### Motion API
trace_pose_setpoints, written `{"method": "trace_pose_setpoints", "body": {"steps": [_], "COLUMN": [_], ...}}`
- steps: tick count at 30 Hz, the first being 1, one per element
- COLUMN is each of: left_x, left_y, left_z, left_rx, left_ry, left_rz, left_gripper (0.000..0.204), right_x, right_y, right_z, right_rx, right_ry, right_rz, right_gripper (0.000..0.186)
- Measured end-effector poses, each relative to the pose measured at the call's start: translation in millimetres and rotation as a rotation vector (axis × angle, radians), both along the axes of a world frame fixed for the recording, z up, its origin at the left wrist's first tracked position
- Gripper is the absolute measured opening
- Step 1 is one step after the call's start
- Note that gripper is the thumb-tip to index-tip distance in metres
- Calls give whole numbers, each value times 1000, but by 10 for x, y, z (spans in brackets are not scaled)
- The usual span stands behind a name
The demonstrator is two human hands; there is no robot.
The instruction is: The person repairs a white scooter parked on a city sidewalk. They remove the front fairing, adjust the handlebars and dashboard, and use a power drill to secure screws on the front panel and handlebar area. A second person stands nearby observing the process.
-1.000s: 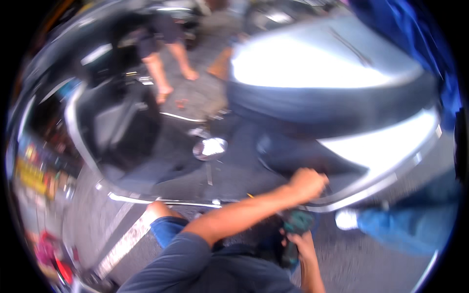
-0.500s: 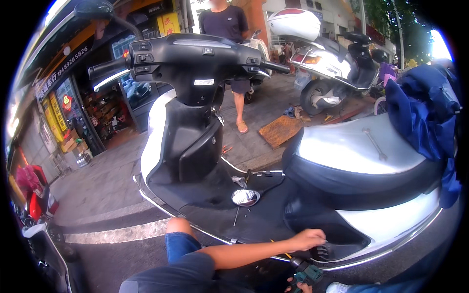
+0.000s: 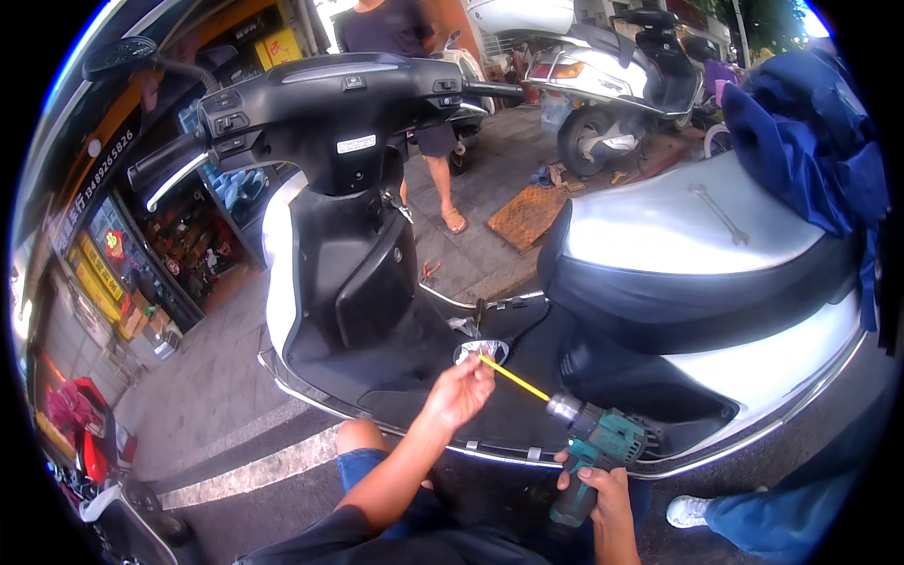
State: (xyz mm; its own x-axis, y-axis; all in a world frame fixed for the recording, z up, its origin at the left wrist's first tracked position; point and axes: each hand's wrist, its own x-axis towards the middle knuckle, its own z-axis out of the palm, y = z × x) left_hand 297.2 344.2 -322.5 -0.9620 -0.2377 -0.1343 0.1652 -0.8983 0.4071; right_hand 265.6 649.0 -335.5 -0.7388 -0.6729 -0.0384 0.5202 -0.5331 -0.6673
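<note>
My right hand (image 3: 603, 490) is wrapped round the grip of a green cordless drill (image 3: 612, 438), held over the near side of the scooter. A long yellow bit (image 3: 516, 379) runs from its chuck up and left. At the bit's tip, the fingers of my left hand (image 3: 461, 391) are pinched together; whatever they hold is too small to make out. Just behind those fingers, a small shiny oval dish (image 3: 499, 352) rests on the scooter's black footboard (image 3: 405, 407), partly covered by my hand.
A wrench (image 3: 718, 215) lies on the silver seat (image 3: 640, 221), with blue cloth (image 3: 810, 141) at its rear. A screwdriver (image 3: 479, 315) is beyond the dish. One person (image 3: 386, 33) stands past the handlebar (image 3: 311, 104); another's shoe (image 3: 689, 511) is at the lower right. A white scooter (image 3: 603, 75) stands behind.
My left hand has moved up and left from the scooter's lower side panel to the bit's tip by the dish. The drill has risen into fuller view, and the whole view has shifted.
</note>
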Motion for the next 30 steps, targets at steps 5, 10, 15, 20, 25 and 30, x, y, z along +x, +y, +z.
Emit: {"method": "trace_pose_setpoints", "body": {"steps": [5, 10, 15, 20, 25, 30], "left_x": [-277, -546, -807, -944, -1028, -1070], "left_y": [-258, -311, -444, -500, -475, -567], "left_z": [475, 728, 919, 1177, 1384, 1550], "left_rx": [-46, 119, 161, 162, 184, 58], "left_ry": [118, 242, 372, 447, 598, 603], "left_rz": [106, 107, 152, 83, 63, 95], "left_gripper": [22, 14, 12, 11, 11, 11], "right_x": [-96, -304, -407, -501, -618, -763], "right_y": [-318, -529, -768, -836, -877, -942], "right_z": [206, 488, 742, 921, 1096, 1175], "right_rx": [-11, -11, -27, -22, -88, -75], "right_ry": [144, 228, 277, 298, 286, 449], "right_rz": [1, -71, -130, -148, -101, -104], "right_gripper": [55, 56, 55, 53, 56, 57]}}
